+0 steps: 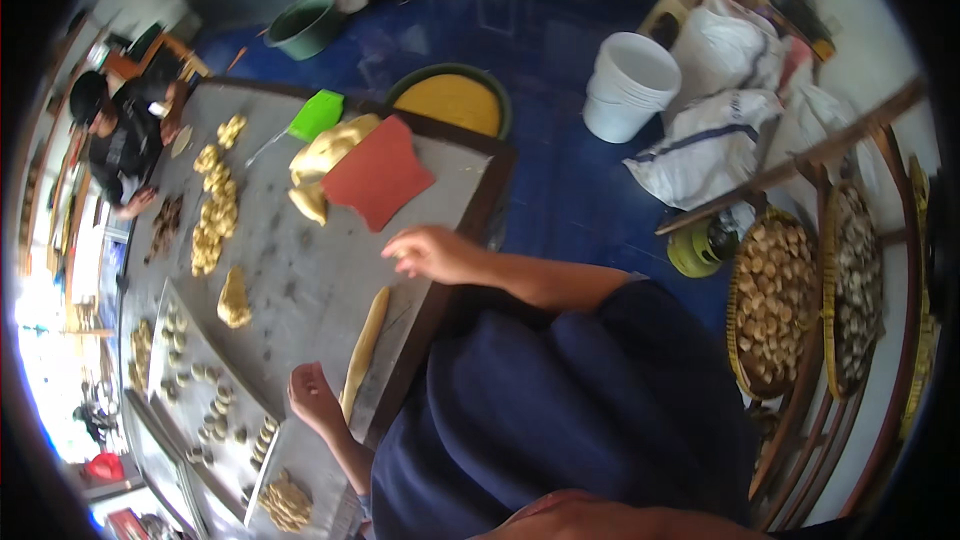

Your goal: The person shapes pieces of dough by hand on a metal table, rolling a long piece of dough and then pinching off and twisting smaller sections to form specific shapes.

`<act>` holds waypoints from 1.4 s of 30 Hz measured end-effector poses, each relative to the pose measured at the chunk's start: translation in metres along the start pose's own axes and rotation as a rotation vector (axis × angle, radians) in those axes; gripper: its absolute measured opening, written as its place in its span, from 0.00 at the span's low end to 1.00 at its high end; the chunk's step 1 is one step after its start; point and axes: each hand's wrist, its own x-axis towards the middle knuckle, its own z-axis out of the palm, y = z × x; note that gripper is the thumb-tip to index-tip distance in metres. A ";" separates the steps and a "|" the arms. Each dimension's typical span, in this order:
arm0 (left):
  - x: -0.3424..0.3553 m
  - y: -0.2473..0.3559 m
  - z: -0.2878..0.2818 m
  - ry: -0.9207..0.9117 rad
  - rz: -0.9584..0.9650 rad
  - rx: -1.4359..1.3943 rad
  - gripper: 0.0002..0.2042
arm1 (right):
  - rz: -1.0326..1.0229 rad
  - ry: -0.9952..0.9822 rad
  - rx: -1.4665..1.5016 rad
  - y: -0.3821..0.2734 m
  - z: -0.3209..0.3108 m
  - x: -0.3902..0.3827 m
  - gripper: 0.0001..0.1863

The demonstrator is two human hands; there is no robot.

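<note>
Dough rope: a long pale-yellow roll of dough (365, 345) lies on the grey tabletop (300, 270) near its front edge, running from your left hand up toward your right.
Left hand: your left hand (315, 395) rests at the near end of the rope, fingers loose and touching it; it looks laid on, not clamped.
Right hand: your right hand (430, 252) hovers over the tabletop just beyond the far end of the rope, fingers curled downward; whether it pinches a bit of dough you cannot tell.
Handling: judge it soft and light; it should sag, stretch or tear if lifted by one end.
Where to hold: support it from below at both ends, or roll it with flat palms.
Surface: likely slightly tacky, so dents from fingertips will stay.
Nearby: a red sheet (378, 175) partly covers a larger dough mass (325, 152); small dough pieces (212, 220) sit further left.
</note>
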 end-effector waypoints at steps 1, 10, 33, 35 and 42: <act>0.005 -0.003 -0.001 -0.011 0.031 0.046 0.04 | -0.025 0.048 0.122 0.005 -0.011 0.001 0.13; -0.014 0.005 -0.021 0.078 -0.158 -0.123 0.06 | -0.708 0.762 -0.002 -0.111 -0.089 0.015 0.18; -0.047 0.005 -0.016 -0.087 0.119 0.119 0.15 | -0.378 -0.452 -0.703 -0.025 0.026 0.025 0.20; -0.050 -0.001 -0.012 -0.114 0.086 0.004 0.13 | -0.355 -0.425 -0.720 -0.024 0.029 0.023 0.17; -0.041 0.001 -0.056 0.082 -0.303 -0.366 0.12 | -0.004 -0.409 0.084 -0.054 0.042 0.041 0.08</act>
